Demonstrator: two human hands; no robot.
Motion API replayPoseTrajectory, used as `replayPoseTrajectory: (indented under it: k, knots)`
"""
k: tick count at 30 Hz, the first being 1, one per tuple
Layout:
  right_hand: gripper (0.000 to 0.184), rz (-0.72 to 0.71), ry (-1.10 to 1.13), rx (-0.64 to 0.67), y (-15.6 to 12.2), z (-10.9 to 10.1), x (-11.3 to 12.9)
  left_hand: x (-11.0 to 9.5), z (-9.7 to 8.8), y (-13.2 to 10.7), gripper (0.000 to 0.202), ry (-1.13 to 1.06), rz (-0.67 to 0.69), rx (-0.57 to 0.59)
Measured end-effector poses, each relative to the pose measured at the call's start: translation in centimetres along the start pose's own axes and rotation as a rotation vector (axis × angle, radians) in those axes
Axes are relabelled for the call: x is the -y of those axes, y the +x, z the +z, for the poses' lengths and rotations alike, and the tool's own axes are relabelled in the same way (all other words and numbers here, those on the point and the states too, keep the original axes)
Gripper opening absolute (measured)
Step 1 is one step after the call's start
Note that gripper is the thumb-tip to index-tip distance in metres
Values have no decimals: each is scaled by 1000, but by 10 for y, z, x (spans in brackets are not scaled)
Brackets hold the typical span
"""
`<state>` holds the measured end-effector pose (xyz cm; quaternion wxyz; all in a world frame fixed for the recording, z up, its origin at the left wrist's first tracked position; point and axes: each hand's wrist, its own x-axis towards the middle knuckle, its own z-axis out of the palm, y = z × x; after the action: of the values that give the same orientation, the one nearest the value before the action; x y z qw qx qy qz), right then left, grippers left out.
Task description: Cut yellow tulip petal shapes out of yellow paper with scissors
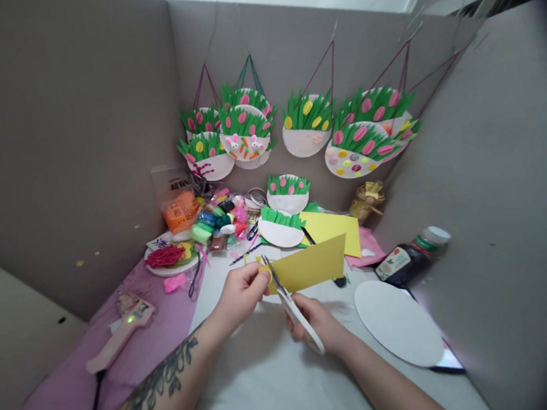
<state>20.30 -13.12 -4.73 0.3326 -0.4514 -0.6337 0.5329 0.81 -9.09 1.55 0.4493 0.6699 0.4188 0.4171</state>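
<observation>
Well left of the left hand: pink glue gun (117,340), with green light on. Nearer, but beyond the same hand: pink yarn (164,256) on a small plate (183,269). Farther beyond: clay packs (221,217), in a mixed-colour heap. At left hand (246,290): fingers bent, thumb and fingers pinching yellow paper (313,265) at its left end, above the table (250,379). Directly beyond, between both hands: two loose pouches (280,234), white with green grass shapes. At right hand (315,321): grasping white scissors (296,314), with blades slightly apart and against the paper, just beside the left fingertips; extent of cut not discernible. High beyond both hands: hanging pouches (309,143), in groups along the wall. Beyond right hand, behind the paper: yellow sheet (347,232). Right of right hand: dark bottle (407,260), tilted; nearer, white plate (399,325), partly over a lit screen (448,359).
</observation>
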Motion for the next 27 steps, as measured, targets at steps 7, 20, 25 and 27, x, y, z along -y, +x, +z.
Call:
replayPoseTrajectory:
  k: [7, 20, 25, 27]
  knots:
    - [20, 10, -37, 5, 0, -2, -5, -2, -3, 1, 32, -2, -6, 22]
    - [30, 49, -55, 63, -4, -12, -1, -3, -8, 2, 29, 35, 15, 53]
    - [32, 25, -81, 60, -4, -15, -1, -5, -9, 2, 30, 48, 2, 63]
    - [31, 16, -105, 59, -4, -17, -1, -5, -10, 2, 30, 51, 5, 62]
